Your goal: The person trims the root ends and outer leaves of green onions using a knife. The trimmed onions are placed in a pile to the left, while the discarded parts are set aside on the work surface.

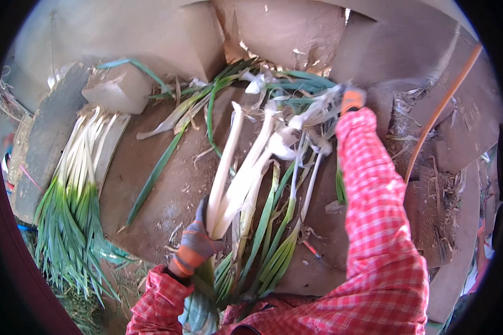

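My left hand (197, 245), in a grey and orange work glove, is closed around the lower part of thick white green-onion stalks (239, 180). Their root ends point away from me, and green leaves hang by my body. Further off to the right, my gloved right hand (353, 99) is blurred beside pale, papery peeled sheaths (320, 106); whether its fingers grip them is unclear. Thinner, unpeeled green onions (291, 209) lie just right of the white stalks. A small red-tipped tool or stick (312, 249) rests on the brown work surface (167, 201).
At the left, a bundle of cleaned green onions (81, 155) lies on a board (113, 142), leaves hanging over the edge. Loose green leaves (159, 180) and peelings litter the surface. Brown sheeting (285, 33) rises behind. An orange hose or rod (440, 109) slants along the right.
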A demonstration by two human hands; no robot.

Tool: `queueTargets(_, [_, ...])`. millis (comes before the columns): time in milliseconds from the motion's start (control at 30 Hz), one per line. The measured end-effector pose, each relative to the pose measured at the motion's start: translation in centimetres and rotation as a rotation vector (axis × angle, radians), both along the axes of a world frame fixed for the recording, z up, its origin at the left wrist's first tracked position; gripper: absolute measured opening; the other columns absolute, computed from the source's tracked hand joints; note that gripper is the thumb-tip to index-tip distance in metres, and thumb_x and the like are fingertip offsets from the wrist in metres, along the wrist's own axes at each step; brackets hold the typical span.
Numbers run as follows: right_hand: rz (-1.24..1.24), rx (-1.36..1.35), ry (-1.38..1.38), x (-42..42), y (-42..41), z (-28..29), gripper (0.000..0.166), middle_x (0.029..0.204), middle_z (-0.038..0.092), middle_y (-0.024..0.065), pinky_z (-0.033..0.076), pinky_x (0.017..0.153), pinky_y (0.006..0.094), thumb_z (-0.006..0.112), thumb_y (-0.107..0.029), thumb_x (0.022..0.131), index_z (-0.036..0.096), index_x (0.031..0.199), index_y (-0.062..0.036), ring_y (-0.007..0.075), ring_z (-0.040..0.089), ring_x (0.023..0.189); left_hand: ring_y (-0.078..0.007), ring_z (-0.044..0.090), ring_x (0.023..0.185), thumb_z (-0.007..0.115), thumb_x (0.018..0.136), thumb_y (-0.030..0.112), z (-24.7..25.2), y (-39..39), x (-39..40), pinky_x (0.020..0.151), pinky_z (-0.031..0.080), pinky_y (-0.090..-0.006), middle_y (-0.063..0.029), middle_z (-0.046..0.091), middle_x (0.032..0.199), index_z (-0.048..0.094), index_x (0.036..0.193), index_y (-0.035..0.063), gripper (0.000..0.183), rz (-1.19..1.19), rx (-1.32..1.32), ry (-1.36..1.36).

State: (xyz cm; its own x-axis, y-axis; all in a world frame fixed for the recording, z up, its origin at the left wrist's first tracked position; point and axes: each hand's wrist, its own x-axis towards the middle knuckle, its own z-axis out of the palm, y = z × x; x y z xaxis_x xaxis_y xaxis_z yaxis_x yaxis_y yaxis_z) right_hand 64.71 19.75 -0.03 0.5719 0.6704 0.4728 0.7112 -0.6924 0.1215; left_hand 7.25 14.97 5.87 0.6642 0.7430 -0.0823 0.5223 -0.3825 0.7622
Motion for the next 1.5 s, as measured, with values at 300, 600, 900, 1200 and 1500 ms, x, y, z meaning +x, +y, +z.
queueTargets(300, [0.665, -0.163, 0.405, -19.4, -0.1, 3.4, 0.081, 0.138, 0.045, 0.0108, 0.022, 0.107, 0.0571, 0.072, -0.057, 0.066, 0.047, 0.133, -0.0190, 0.0313, 0.031, 0.135, -0.0357, 0.062, 0.100, 0.072, 0.058, 0.009, -1.2, 0.3, -1.7, 0.085, 0.050, -0.0378, -0.0238, 0.059, 0.113, 0.016, 0.146, 0.0064, 0.105, 0.096, 0.021, 0.082])
queueTargets(600, [1.024, 0.041, 1.010, -18.2, 0.7, 0.6, 0.034, 0.095, 0.069, 0.0070, 0.050, 0.075, 0.0258, 0.076, -0.011, 0.073, 0.068, 0.105, -0.0035, 0.0118, 0.063, 0.081, -0.0336, 0.059, 0.106, 0.073, 0.055, 0.009, 0.0, 0.1, -3.8, 0.090, 0.047, -0.0373, -0.0222, 0.059, 0.114, 0.020, 0.145, 0.0070, 0.104, 0.022, -0.096, 0.045])
queueTargets(900, [0.582, -0.001, 0.805, -23.3, -0.9, -5.0, 0.048, 0.111, 0.063, 0.0201, 0.047, 0.088, 0.0386, 0.072, -0.017, 0.074, 0.057, 0.116, -0.0004, 0.0336, 0.060, 0.104, -0.0192, 0.045, 0.114, 0.078, 0.055, 0.004, 1.0, 2.3, -6.9, 0.099, 0.037, -0.0315, -0.0095, 0.051, 0.124, 0.032, 0.141, 0.0054, 0.098, 0.063, -0.430, -0.010])
queueTargets(1200, [0.033, -0.032, -0.025, -3.6, -5.4, -2.7, 0.051, 0.108, 0.066, 0.0149, 0.049, 0.077, 0.0446, 0.053, -0.049, 0.086, 0.066, 0.109, -0.0058, 0.0300, 0.065, 0.094, -0.0181, 0.048, 0.114, 0.083, 0.049, 0.009, 1.8, 3.1, -12.3, 0.098, 0.039, -0.0297, -0.0094, 0.054, 0.123, 0.030, 0.142, 0.0057, 0.107, 0.096, -0.346, -0.059])
queueTargets(1500, [0.558, 0.474, 2.220, -41.7, -7.7, 1.4, 0.032, 0.098, 0.067, 0.0054, 0.051, 0.072, 0.0264, 0.069, -0.019, 0.085, 0.062, 0.109, 0.0011, 0.0118, 0.062, 0.084, -0.0202, 0.041, 0.123, 0.083, 0.051, 0.009, -0.1, 2.9, -5.6, 0.105, 0.032, -0.0323, -0.0092, 0.048, 0.130, 0.030, 0.142, 0.0032, 0.105, 0.044, -0.243, -0.187])
